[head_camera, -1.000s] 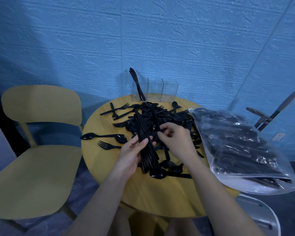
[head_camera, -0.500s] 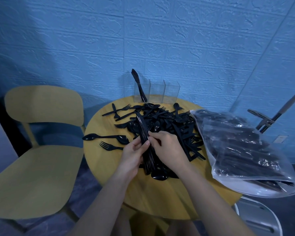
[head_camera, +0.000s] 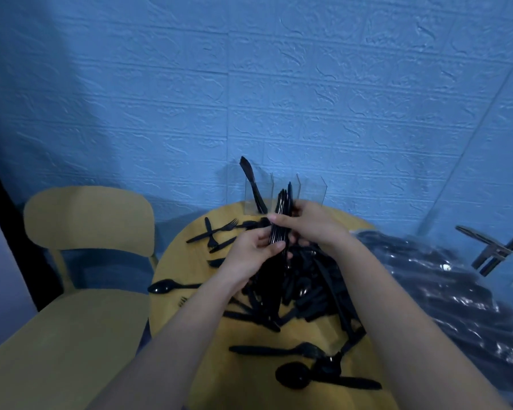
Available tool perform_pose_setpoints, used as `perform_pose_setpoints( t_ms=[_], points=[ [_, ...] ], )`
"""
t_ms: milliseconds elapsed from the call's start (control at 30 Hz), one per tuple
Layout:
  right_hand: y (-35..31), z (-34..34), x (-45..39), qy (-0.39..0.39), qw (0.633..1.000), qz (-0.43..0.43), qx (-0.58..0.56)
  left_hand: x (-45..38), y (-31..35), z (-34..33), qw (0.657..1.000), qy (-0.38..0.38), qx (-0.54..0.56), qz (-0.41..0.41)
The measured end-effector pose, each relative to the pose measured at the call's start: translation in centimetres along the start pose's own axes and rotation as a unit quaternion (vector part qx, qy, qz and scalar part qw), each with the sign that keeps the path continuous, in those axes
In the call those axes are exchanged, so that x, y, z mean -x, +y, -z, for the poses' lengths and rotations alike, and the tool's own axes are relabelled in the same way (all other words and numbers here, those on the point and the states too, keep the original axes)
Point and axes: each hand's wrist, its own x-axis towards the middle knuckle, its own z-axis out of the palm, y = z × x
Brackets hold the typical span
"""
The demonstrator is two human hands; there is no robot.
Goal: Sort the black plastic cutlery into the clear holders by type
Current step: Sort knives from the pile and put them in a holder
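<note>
Carefully, I am squaring a bundle of black cutlery (head_camera: pixel 280 229), both my left hand (head_camera: pixel 253 251) and right hand (head_camera: pixel 311 224) clamped on it above the worktop (head_camera: pixel 187 261), aiming for the clear holders (head_camera: pixel 285 193) just behind.

Round yellow table (head_camera: pixel 190 261) strewn with black cutlery

A heap of black plastic cutlery (head_camera: pixel 308 285) covers its middle; loose forks and knives (head_camera: pixel 216 235) lie at the far left, a spoon (head_camera: pixel 163 287) at the left edge, another spoon (head_camera: pixel 293 375) near the front. Clear holders (head_camera: pixel 285 193) stand at the far edge, and a clear bag of cutlery (head_camera: pixel 442 291) rests on the right side.
</note>
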Motion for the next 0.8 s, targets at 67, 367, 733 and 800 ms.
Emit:
perform_pose_setpoints(
  t_ms=[67,367,733,800],
  points=[
    [-0.5,0.3,-2.3,0.017,1.000,0.010,0.004,-2.4,0.6,0.6,0.999,0.004,-0.038,-0.010],
    [-2.3,3.3,-12.6,0.115,0.990,0.077,-0.003,-13.8,2.1,4.1,0.980,0.064,-0.185,-0.045],
    [-1.3,2.5,-23.4,0.241,0.963,0.119,0.032,-20.2,-3.3,8.2,0.813,0.092,-0.567,-0.091],
    [-0.5,1.5,-24.5,0.203,0.970,0.103,0.081,-20.4,-3.7,8.4,0.800,0.092,-0.581,-0.122]
  ],
)
